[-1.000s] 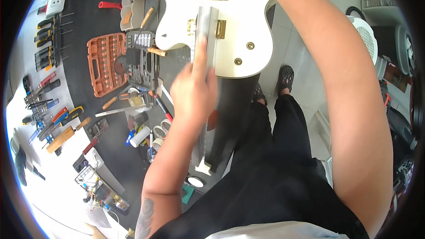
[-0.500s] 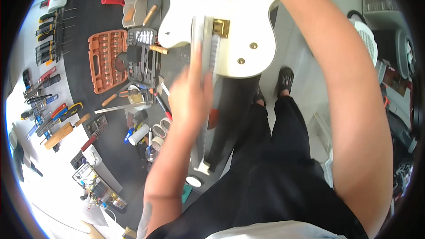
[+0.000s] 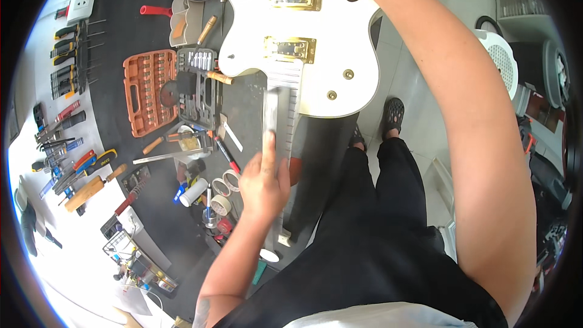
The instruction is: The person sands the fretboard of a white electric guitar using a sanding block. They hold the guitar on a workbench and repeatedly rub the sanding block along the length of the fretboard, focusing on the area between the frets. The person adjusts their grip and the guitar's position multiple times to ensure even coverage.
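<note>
Our left hand (image 3: pixel 264 182) lying flat, fingers together, on a long grey bar (image 3: pixel 271 140) along the guitar neck (image 3: pixel 285 121), white guitar body (image 3: pixel 303 30) beyond it, tape rolls (image 3: pixel 222 188) and orange socket case (image 3: pixel 149 91) at its left, our right hand past the top edge, its grip we cannot tell

Pale tiled floor (image 3: pixel 419 73) beside a dark, tool-strewn workbench (image 3: pixel 130 18).

The guitar body (image 3: pixel 316 30) is white with gold hardware, the socket case (image 3: pixel 144 91) orange, the mat (image 3: pixel 130 36) seemingly black.
</note>
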Available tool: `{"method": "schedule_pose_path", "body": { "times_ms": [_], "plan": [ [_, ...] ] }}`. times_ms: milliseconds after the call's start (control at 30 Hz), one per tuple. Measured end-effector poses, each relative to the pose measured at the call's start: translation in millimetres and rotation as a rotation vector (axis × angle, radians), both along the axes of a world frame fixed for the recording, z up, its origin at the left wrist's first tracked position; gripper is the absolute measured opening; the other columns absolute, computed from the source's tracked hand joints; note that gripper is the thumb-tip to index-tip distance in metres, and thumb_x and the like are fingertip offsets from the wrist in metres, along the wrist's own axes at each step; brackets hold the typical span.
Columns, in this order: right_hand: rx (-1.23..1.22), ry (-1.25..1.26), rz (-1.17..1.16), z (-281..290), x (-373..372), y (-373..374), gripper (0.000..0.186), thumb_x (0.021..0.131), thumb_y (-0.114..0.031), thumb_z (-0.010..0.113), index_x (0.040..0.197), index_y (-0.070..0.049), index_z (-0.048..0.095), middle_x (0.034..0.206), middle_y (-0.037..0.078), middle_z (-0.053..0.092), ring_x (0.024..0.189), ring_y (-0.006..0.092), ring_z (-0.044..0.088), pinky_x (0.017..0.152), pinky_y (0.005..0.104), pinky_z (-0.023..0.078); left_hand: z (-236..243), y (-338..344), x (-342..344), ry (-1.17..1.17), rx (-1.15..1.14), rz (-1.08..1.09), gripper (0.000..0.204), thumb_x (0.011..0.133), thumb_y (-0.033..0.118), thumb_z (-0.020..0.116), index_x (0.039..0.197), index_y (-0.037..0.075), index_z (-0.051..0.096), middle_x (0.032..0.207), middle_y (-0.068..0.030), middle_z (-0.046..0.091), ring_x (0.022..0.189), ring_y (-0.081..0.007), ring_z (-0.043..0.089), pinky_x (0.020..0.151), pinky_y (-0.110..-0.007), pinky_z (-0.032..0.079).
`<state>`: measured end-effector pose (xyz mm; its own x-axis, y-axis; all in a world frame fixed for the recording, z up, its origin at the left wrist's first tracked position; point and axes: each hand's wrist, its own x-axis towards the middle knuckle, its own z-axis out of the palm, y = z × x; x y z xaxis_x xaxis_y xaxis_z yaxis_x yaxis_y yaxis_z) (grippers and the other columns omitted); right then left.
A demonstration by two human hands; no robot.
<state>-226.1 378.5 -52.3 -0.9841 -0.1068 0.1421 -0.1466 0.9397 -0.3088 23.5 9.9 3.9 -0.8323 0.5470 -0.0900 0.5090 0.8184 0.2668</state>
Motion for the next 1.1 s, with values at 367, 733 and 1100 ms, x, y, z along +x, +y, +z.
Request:
{"method": "schedule_pose_path", "body": {
  "times_ms": [367,733,1100],
  "plan": [
    [0.034,-0.026,0.01,0.9,-2.7,-2.2,0.047,0.112,-0.037,0.043,0.157,-0.032,0.057,0.173,0.011,0.04,0.16,0.0344,0.033,0.131,0.059,0.02,-0.7,10.3,-20.9,-0.016,0.004,0.029,0.08,0.096,0.008,0.069,0.169,0.012,0.035,0.089,-0.0239,0.071,0.074,-0.0404,0.072,0.065,-0.049,0.055],
    [0.025,-0.009,0.0,-2.6,-4.9,-0.7,0.047,0.113,-0.037,0.042,0.156,-0.031,0.058,0.172,0.012,0.04,0.16,0.035,0.034,0.131,0.059,0.021,-1.1,15.8,-31.6,0.011,0.013,0.02,0.086,0.091,0.005,0.071,0.169,0.007,0.033,0.084,-0.0207,0.069,0.068,-0.0371,0.069,0.066,-0.047,0.055],
    [0.036,-0.03,-0.007,2.8,-1.4,0.1,0.047,0.113,-0.037,0.043,0.157,-0.032,0.057,0.173,0.011,0.04,0.16,0.035,0.032,0.131,0.0585,0.02,-0.7,10.8,-36.9,-0.028,0.046,0.094,0.082,0.094,0.006,0.071,0.168,0.012,0.036,0.084,-0.0252,0.07,0.068,-0.0404,0.068,0.064,-0.048,0.053]
  ]
}}
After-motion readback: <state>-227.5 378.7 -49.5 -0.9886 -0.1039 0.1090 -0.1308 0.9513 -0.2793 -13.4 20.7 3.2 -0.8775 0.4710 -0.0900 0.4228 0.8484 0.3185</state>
